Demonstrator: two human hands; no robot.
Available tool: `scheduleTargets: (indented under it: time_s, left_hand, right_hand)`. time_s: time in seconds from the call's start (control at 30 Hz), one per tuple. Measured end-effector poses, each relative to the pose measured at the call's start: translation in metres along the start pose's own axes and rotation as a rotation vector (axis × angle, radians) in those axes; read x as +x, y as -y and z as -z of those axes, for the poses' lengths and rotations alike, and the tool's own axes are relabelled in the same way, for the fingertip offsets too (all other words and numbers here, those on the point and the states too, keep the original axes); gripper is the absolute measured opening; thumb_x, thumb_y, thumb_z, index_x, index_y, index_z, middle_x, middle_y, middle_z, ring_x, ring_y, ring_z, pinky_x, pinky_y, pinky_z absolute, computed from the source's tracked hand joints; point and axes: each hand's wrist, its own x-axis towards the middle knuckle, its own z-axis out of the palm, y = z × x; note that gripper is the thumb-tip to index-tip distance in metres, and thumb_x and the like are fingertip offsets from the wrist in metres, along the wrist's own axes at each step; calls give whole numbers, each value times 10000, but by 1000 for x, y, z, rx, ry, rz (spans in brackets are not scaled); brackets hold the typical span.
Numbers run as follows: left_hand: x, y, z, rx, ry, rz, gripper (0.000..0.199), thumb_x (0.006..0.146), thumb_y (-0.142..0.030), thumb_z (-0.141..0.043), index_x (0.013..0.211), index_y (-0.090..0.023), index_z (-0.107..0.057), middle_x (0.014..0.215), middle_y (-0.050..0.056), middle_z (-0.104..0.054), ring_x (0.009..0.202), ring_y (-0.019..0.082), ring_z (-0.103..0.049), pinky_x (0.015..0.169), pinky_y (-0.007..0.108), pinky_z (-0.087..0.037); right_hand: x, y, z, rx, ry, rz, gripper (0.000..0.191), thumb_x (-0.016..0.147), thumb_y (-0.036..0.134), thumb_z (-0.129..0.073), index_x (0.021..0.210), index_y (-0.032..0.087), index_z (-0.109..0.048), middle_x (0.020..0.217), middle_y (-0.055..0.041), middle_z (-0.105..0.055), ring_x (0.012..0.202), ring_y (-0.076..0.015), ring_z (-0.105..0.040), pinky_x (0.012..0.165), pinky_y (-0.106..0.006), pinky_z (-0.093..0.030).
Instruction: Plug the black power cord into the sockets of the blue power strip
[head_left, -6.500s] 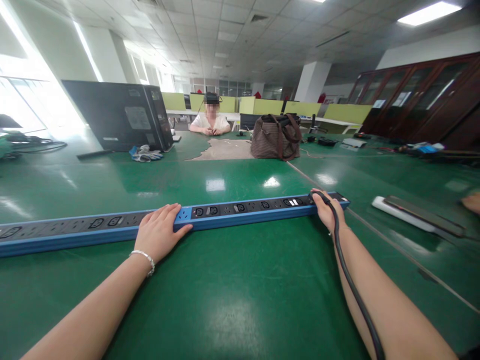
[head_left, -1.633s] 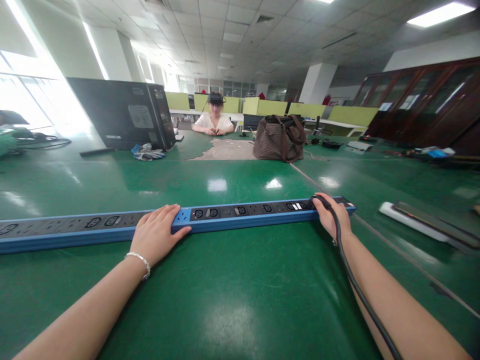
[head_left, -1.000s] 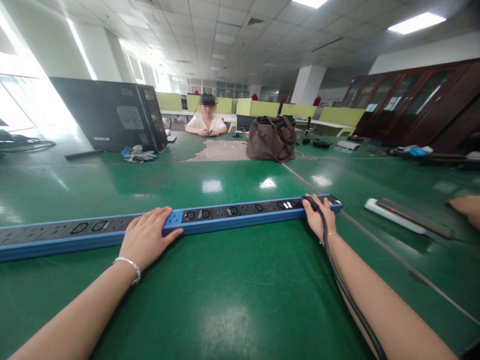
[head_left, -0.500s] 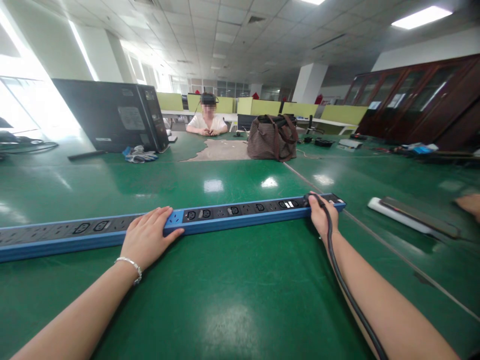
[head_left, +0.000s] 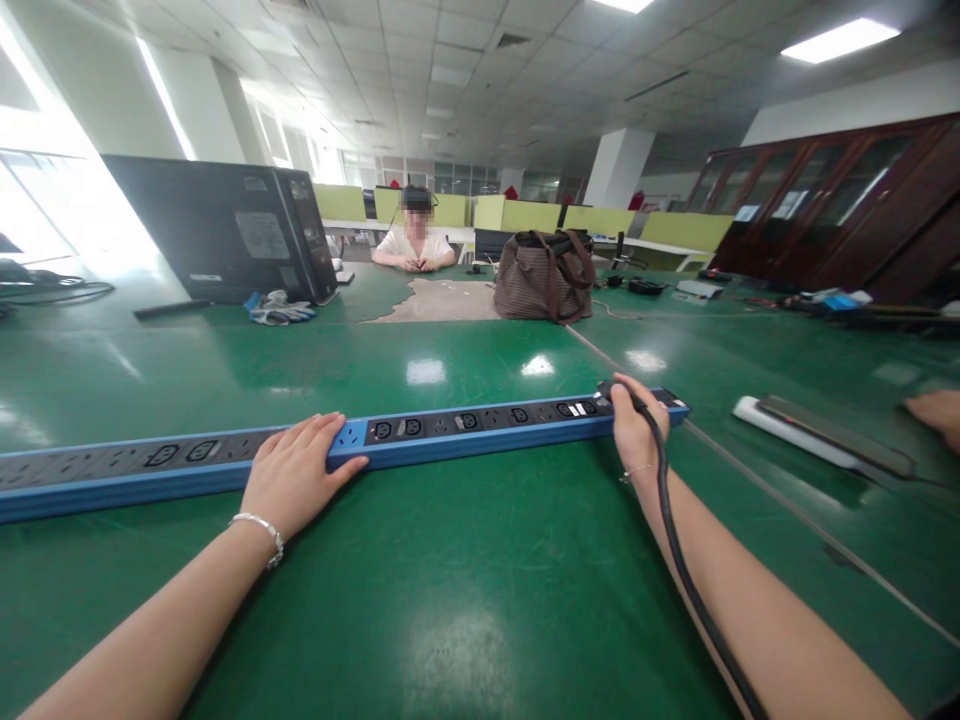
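Note:
A long blue and black power strip (head_left: 465,428) lies across the green table (head_left: 480,580) in front of me. My left hand (head_left: 294,476) rests flat on it near its middle, fingers spread, a thin bracelet on the wrist. My right hand (head_left: 634,424) is at the strip's right end, fingers closed around the plug of a black cable (head_left: 686,580) at the sockets there. The cable trails back along my right forearm toward the bottom edge.
A black monitor (head_left: 225,232) and gloves (head_left: 276,310) stand at the back left, a brown handbag (head_left: 547,275) at the back middle. A seated person (head_left: 416,240) works far behind. A white and black strip (head_left: 825,442) lies right, beside another person's hand (head_left: 936,412).
My right hand has lifted slightly and turned over the plug at the strip's end, moving a little left. My left hand and the strip have stayed put.

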Motion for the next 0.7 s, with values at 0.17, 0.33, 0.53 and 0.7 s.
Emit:
scheduleTargets:
  time_s: [0.17,0.33,0.53,0.7]
  left_hand:
    - [0,1,-1,-13,-7,-1,650,831,-579,-397,1312,-147,-467,1359,111,-517,1257,281,-449,1040,435,-318]
    - [0,0,0,-22,-5,-1,649,828,-575,-406,1309,-145,-471,1358,117,-517,1253,287,-452,1036,440,-318]
    - [0,0,0,-14,-6,1,646,826,-574,-406,1305,-145,-478,1348,124,-525,1243,290,-462,1031,443,-325]
    - [0,0,0,-7,-12,3,639,825,-571,-419,1300,-148,-483,1341,121,-533,1237,289,-469,1026,442,-332]
  right_hand:
    - [-25,27,-23,-46,273,73,430,813,498,-493,1083,210,-663,1109,-74,-671,1028,-237,-600,952,-392,-432]
    - [-32,25,-29,-168,358,118,393,831,487,-466,1079,251,-660,1100,-52,-676,1040,-244,-587,961,-420,-415]
    - [-34,31,-32,-230,350,162,381,840,476,-437,996,227,-679,1004,-59,-709,966,-236,-617,986,-444,-378]
    - [-41,37,-36,-312,342,141,367,862,438,-424,983,212,-688,1017,-73,-710,1002,-234,-621,1014,-457,-345]
